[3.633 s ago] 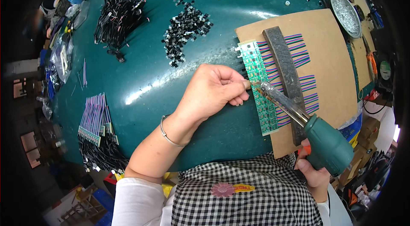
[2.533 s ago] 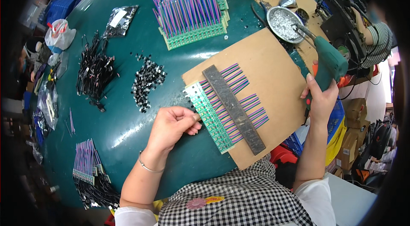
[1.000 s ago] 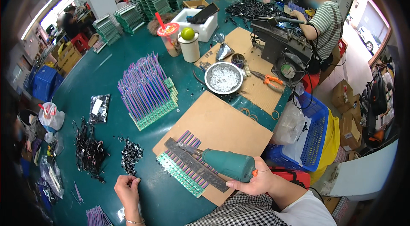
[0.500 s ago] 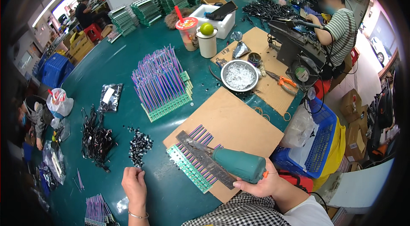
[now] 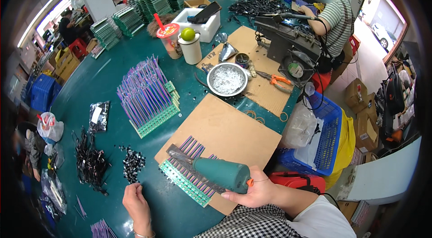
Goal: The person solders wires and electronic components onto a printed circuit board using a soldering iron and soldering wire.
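My right hand point(image 5: 254, 191) grips the lower right end of a dark metal bar point(image 5: 181, 153), its thumb along the end. On the bar lies a teal bottle-shaped cylinder point(image 5: 221, 174) with an orange tip, its base against this hand. Beneath the bar, a row of purple and dark wires point(image 5: 192, 146) spreads out from a green circuit board strip point(image 5: 183, 183). My left hand point(image 5: 136, 204) is at the lower edge of a pile of small black parts point(image 5: 133, 164). Its thumb and fingers are pinched together; whatever is between them is too small to make out.
A cardboard sheet point(image 5: 243, 123) lies under the board. Beyond stand wired boards point(image 5: 146, 94), a bowl of silvery bits point(image 5: 227, 79), a lidded cup point(image 5: 169, 40) and orange-handled pliers point(image 5: 281, 80). Black cables point(image 5: 87, 161) lie left. A blue basket point(image 5: 326, 141) stands right. Across the table, a person works.
My view has swung to the right, so the table's contents sit further left. The co-worker's head has lifted. Both my hands keep nearly the same places beside the pile and the board.
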`<action>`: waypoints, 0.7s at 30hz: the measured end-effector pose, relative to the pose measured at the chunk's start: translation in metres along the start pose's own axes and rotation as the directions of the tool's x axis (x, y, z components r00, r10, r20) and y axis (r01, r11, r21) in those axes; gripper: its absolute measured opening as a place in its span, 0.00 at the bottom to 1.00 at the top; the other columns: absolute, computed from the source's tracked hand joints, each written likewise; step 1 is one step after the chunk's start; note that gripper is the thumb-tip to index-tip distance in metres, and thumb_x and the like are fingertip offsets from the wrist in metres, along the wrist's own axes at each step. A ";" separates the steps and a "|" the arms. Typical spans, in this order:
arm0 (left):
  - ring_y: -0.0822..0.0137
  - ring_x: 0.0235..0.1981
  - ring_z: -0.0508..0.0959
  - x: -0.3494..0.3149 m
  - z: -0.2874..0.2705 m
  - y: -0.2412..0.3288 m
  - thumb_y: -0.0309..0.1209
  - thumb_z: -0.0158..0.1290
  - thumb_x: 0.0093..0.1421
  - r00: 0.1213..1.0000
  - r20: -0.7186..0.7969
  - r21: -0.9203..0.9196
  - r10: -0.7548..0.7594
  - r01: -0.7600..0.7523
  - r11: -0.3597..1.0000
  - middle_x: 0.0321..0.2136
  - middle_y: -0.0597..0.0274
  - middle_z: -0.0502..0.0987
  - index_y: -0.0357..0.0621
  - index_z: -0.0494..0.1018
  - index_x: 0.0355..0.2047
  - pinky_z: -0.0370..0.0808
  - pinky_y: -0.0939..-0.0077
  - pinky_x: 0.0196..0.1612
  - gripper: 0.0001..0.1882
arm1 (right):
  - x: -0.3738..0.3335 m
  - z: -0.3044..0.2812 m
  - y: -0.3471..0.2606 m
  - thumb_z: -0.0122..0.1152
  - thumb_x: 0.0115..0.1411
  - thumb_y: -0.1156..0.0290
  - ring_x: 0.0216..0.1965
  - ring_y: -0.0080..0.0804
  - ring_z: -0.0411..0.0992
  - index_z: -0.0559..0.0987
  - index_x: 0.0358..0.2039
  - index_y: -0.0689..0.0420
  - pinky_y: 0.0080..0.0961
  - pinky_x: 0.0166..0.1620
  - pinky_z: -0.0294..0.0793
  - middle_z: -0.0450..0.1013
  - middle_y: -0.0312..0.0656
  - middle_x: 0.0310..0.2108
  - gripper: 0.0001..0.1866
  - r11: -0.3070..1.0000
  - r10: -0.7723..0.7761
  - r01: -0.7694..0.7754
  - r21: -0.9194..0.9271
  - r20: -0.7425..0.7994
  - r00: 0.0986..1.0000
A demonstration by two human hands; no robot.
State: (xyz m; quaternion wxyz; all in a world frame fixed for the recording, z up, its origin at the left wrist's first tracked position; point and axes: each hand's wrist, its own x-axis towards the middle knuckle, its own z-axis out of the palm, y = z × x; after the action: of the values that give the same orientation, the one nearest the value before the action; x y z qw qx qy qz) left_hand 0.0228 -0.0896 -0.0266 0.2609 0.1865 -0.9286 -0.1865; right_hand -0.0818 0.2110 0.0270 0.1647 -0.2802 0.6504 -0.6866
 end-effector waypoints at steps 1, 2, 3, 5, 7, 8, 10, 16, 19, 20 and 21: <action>0.64 0.18 0.70 0.001 0.001 0.001 0.18 0.48 0.53 0.997 -0.004 0.005 0.073 -0.073 0.997 0.19 0.54 0.70 0.35 0.70 0.25 0.67 0.74 0.24 0.02 | 0.001 0.002 0.000 0.62 0.49 0.75 0.29 0.27 0.71 0.72 0.36 0.60 0.23 0.34 0.71 0.73 0.40 0.28 0.13 0.998 -0.049 0.049 -0.030 0.008 0.999; 0.64 0.18 0.70 0.001 0.001 0.005 0.18 0.48 0.53 0.997 -0.002 0.005 0.071 -0.071 0.997 0.19 0.54 0.70 0.35 0.70 0.25 0.67 0.74 0.24 0.02 | 0.001 0.006 0.001 0.62 0.49 0.75 0.29 0.27 0.71 0.72 0.36 0.60 0.23 0.34 0.71 0.73 0.40 0.28 0.13 0.998 -0.046 0.046 -0.030 0.008 0.999; 0.69 0.18 0.70 0.000 -0.001 0.018 0.18 0.48 0.54 0.995 0.080 -0.149 -0.060 0.071 0.986 0.19 0.58 0.70 0.34 0.71 0.26 0.66 0.78 0.22 0.02 | -0.001 0.009 0.003 0.62 0.49 0.75 0.28 0.27 0.71 0.72 0.37 0.60 0.23 0.34 0.71 0.72 0.40 0.28 0.13 0.999 0.015 -0.015 -0.031 0.006 1.000; 0.80 0.19 0.68 -0.008 -0.004 0.042 0.20 0.46 0.58 0.960 0.239 -0.388 -0.147 0.233 0.892 0.19 0.66 0.69 0.33 0.72 0.28 0.64 0.87 0.21 0.05 | 0.000 0.018 0.002 0.61 0.49 0.75 0.28 0.27 0.71 0.72 0.37 0.59 0.23 0.33 0.71 0.72 0.40 0.27 0.14 0.997 0.077 -0.077 -0.029 0.007 0.997; 0.76 0.20 0.73 -0.016 -0.021 0.079 0.21 0.53 0.54 0.951 0.296 -0.480 -0.085 0.225 0.848 0.19 0.64 0.73 0.37 0.71 0.30 0.70 0.82 0.24 0.04 | 0.008 0.032 -0.004 0.61 0.50 0.74 0.27 0.27 0.71 0.71 0.38 0.58 0.23 0.32 0.71 0.72 0.39 0.26 0.14 0.996 0.050 -0.048 -0.072 0.025 0.998; 0.76 0.22 0.74 -0.016 -0.029 0.097 0.22 0.53 0.55 0.935 0.356 -0.503 0.002 0.189 0.843 0.21 0.65 0.75 0.39 0.71 0.37 0.72 0.83 0.27 0.08 | 0.008 0.037 -0.001 0.61 0.50 0.74 0.27 0.27 0.71 0.71 0.38 0.58 0.23 0.32 0.71 0.72 0.39 0.26 0.14 0.996 0.052 -0.050 -0.069 0.035 0.998; 0.78 0.22 0.73 -0.023 -0.028 0.115 0.21 0.54 0.54 0.897 0.442 -0.620 0.011 0.296 0.727 0.21 0.64 0.74 0.37 0.69 0.32 0.71 0.85 0.26 0.06 | 0.004 0.046 0.007 0.61 0.49 0.74 0.25 0.27 0.72 0.71 0.37 0.58 0.23 0.31 0.71 0.72 0.38 0.25 0.14 0.998 0.043 -0.042 -0.047 0.022 0.999; 0.74 0.20 0.76 -0.024 -0.019 0.119 0.22 0.59 0.48 0.925 0.380 -0.726 0.017 0.287 0.625 0.21 0.62 0.76 0.37 0.71 0.24 0.71 0.82 0.23 0.07 | 0.003 0.045 0.004 0.64 0.47 0.80 0.27 0.18 0.72 0.74 0.30 0.60 0.16 0.31 0.72 0.73 0.34 0.25 0.10 0.996 0.085 -0.085 -0.009 0.010 0.996; 0.71 0.19 0.77 -0.032 -0.013 0.112 0.23 0.60 0.48 0.935 0.342 -0.706 0.090 0.192 0.682 0.21 0.60 0.77 0.38 0.70 0.24 0.72 0.81 0.23 0.08 | 0.000 0.045 0.007 0.64 0.47 0.76 0.26 0.23 0.73 0.73 0.31 0.61 0.21 0.29 0.71 0.73 0.38 0.25 0.11 0.977 0.215 -0.215 -0.001 0.005 0.977; 0.70 0.19 0.76 -0.033 -0.013 0.112 0.23 0.60 0.48 0.934 0.340 -0.736 0.111 0.191 0.649 0.21 0.60 0.76 0.38 0.70 0.24 0.72 0.80 0.22 0.08 | -0.001 0.044 0.008 0.64 0.47 0.76 0.26 0.23 0.73 0.73 0.31 0.61 0.21 0.29 0.71 0.73 0.38 0.25 0.11 0.974 0.226 -0.226 0.009 0.024 0.974; 0.72 0.23 0.78 -0.027 -0.017 0.114 0.22 0.60 0.48 0.923 0.342 -0.703 0.177 0.126 0.700 0.21 0.60 0.77 0.37 0.67 0.25 0.74 0.81 0.25 0.11 | -0.002 0.043 0.009 0.64 0.47 0.76 0.26 0.22 0.72 0.74 0.30 0.61 0.20 0.29 0.71 0.73 0.38 0.25 0.10 0.975 0.220 -0.221 0.025 0.036 0.975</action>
State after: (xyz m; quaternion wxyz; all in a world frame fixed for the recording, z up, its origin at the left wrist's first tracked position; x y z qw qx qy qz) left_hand 0.0250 0.0166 0.0261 0.1280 0.0176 -0.8183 -0.5601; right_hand -0.0560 0.1769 0.0182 0.2545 -0.2154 0.6647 -0.6686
